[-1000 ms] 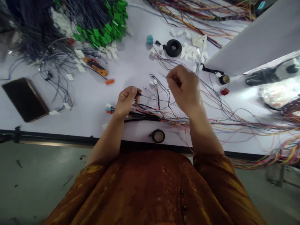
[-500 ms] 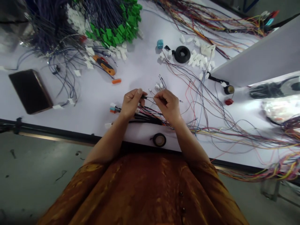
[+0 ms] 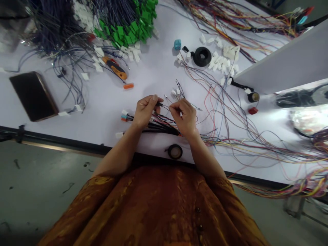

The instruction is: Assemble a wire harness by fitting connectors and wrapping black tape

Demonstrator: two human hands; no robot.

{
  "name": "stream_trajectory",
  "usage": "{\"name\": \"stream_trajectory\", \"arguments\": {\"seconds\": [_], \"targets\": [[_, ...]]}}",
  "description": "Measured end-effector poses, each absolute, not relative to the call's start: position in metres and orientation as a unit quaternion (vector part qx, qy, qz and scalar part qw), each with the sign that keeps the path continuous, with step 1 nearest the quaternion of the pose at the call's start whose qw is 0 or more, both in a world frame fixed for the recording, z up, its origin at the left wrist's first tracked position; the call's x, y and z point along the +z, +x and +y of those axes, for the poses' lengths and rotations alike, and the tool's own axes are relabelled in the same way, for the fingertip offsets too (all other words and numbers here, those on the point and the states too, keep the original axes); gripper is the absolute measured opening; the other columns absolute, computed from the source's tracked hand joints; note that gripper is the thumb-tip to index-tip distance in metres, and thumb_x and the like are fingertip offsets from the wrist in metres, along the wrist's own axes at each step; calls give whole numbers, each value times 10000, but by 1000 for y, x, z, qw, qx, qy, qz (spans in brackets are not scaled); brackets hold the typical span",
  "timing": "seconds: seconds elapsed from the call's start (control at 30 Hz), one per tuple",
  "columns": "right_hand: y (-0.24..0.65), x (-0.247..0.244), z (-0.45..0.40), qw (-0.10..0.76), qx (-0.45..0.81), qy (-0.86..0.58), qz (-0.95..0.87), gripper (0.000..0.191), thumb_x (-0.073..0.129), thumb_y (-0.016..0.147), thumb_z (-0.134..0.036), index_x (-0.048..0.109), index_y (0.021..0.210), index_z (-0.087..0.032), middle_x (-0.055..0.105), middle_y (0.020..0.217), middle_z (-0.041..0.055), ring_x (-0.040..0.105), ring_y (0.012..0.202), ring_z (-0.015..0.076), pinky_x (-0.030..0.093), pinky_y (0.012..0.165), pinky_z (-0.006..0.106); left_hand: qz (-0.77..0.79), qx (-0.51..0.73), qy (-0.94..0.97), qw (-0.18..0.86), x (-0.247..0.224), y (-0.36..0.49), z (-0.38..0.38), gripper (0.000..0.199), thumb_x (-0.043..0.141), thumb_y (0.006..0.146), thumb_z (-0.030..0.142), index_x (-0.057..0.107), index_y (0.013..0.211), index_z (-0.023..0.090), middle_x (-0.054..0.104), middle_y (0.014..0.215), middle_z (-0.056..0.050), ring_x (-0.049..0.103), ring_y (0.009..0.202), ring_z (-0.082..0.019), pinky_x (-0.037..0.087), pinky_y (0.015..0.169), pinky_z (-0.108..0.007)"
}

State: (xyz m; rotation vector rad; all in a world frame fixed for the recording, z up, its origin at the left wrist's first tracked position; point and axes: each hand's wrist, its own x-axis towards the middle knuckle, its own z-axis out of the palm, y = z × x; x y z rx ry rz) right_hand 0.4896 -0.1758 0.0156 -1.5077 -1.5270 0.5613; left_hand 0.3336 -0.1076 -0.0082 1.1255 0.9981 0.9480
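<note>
Wire [image 3: 165,107], thin and dark: is that what both hands have?

Yes. It sits over the table [image 3: 102,102], in front of the person's chest, and runs almost level from left to right between the hands.

Which way does it point?

Its long axis lies across the view, dipping slightly to the right. A small black sleeve [image 3: 159,104] on it points toward the right hand, and a fine tip seems to reach out past that hand, though it's too thin to be sure.

And the fingers?

The left hand [image 3: 146,111] is curled, with the thumb [image 3: 154,98] and fingers closed on the wire near the sleeve. The right hand [image 3: 183,118] is nearly closed too, its fingertips [image 3: 171,108] pinched on the wire just beside the left hand. I can't see the exact contact.

What's under the hands?

A bundle of wires [image 3: 159,128] with black sleeving lies across the table, touching the heel of the left hand and passing beneath the right. White and teal plugs [image 3: 124,116] sit at its left end.

Anything close by?

A roll of black tape [image 3: 175,151] sits near the table edge, below the hands.
</note>
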Motion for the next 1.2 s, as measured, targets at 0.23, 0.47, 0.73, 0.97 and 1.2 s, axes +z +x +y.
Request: {"name": "stream_trajectory", "arguments": {"seconds": [0.23,0.47,0.73,0.97,1.2], "targets": [[486,10,-174,444,180,-606,-635,211,568,949,-228,558,738,-210,534,713,-20,480,647,107,380,634,277,413,424,505,628,-8,334,-109,445,654,908,580,729,764,165,584,508,12,529,461,-70,426,517,-194],[480,13,-171,454,174,-600,-635,248,574,942,-195,524,698,-202,498,675,-30,455,626,98,350,625,273,402,425,518,624,-11,334,-109,449,662,894,595,738,764,171,580,506,13,523,459,-72,427,514,-199],[477,11,-169,433,212,-603,-636,254,563,985,-288,579,746,-202,575,736,-4,521,697,118,396,681,281,397,417,523,629,-9,333,-110,447,669,899,574,707,718,167,562,499,15,509,454,-71,427,508,-198],[490,17,-175,382,225,-617,-650,233,544,999,-326,685,861,-203,658,822,33,587,771,153,437,733,303,392,410,524,635,-13,321,-101,459,566,947,617,698,859,186,559,587,13,566,531,-87,444,512,-197],[469,16,-169,370,209,-618,-662,258,524,1017,-342,710,892,-215,642,823,30,577,756,146,415,697,290,354,383,537,662,-10,309,-93,368,632,918,578,625,931,209,632,851,-23,609,618,-98,467,449,-186]]}}
